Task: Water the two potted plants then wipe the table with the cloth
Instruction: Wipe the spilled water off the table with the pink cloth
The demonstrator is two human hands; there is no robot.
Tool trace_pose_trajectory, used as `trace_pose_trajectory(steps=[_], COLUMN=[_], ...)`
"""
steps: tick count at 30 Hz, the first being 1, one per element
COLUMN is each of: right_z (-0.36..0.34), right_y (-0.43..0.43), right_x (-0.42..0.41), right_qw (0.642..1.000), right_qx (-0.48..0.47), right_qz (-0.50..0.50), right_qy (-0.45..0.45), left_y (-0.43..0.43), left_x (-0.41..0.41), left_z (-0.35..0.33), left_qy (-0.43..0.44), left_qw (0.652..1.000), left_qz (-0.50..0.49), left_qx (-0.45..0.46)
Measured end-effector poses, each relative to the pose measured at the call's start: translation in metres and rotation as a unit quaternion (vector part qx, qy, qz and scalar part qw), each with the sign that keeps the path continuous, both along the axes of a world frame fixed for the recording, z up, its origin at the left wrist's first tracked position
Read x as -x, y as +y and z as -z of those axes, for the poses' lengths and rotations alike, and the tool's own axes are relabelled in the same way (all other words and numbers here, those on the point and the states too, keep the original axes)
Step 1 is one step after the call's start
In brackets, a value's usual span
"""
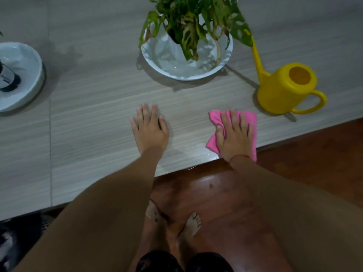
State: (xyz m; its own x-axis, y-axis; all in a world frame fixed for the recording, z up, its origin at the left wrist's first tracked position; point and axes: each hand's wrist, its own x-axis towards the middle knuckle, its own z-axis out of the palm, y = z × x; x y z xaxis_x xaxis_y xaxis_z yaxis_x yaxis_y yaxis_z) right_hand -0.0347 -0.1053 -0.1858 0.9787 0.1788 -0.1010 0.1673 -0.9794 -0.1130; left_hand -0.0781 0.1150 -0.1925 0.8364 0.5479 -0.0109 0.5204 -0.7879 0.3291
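Observation:
A pink cloth (pixel 251 119) lies on the pale wood-grain table (pixel 88 124) near its front edge, pressed flat under my right hand (pixel 234 134). My left hand (pixel 150 129) rests flat on the bare table beside it, fingers apart and holding nothing. Behind the hands stands a leafy green plant (pixel 193 20) in a white bowl-shaped pot (pixel 184 72). A second white pot (pixel 21 75) sits at the left edge, its plant cut off by the frame. A yellow watering can (pixel 284 89) stands upright at the right, spout pointing toward the leafy plant.
The table's front edge runs diagonally, just below my right wrist. Beneath it is a reddish wooden floor (pixel 225 203) with my bare feet. A wet sheen shows on the table near the cloth. A dark object (pixel 11 242) lies on the floor at lower left.

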Motion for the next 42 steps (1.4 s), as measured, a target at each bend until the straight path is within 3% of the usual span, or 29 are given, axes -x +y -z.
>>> trace_pose_trajectory(steps=[4,13,16,22,27,32,36,39,42], right_z=[0.001,-0.005,-0.002,0.002,-0.002,0.002,0.004,0.003,-0.001], right_y=[0.029,0.159,0.182,0.257,0.335,0.273,0.224,0.251,0.271], right_x=[0.006,0.063,0.034,-0.020,0.013,0.020,-0.024,-0.025,-0.013], right_qw=[1.000,0.993,0.990,0.996,0.981,0.937,0.963,0.987,0.990], right_qx=[0.015,-0.038,-0.012,-0.044,-0.062,-0.043,-0.017,-0.007,-0.007], right_qz=[0.019,-0.092,-0.132,-0.071,-0.181,-0.346,-0.267,-0.158,-0.141], right_qy=[0.019,0.056,0.047,0.041,0.042,0.021,0.009,-0.008,0.026], left_y=[0.014,0.139,0.168,0.213,0.218,0.221,0.216,0.219,0.222], left_x=[0.008,0.056,0.058,0.060,0.062,0.063,0.063,0.059,0.056], left_z=[-0.005,-0.011,-0.010,0.000,0.004,0.003,0.002,0.003,0.006], left_qy=[-0.041,-0.013,-0.015,-0.002,-0.025,-0.023,-0.025,-0.025,-0.019], left_qw=[0.999,0.986,0.986,0.992,0.993,0.994,0.992,0.993,0.993], left_qz=[0.022,-0.167,-0.165,-0.118,-0.110,-0.109,-0.116,-0.115,-0.117], left_qx=[0.027,-0.011,-0.033,-0.042,-0.034,-0.021,-0.033,-0.030,-0.025])
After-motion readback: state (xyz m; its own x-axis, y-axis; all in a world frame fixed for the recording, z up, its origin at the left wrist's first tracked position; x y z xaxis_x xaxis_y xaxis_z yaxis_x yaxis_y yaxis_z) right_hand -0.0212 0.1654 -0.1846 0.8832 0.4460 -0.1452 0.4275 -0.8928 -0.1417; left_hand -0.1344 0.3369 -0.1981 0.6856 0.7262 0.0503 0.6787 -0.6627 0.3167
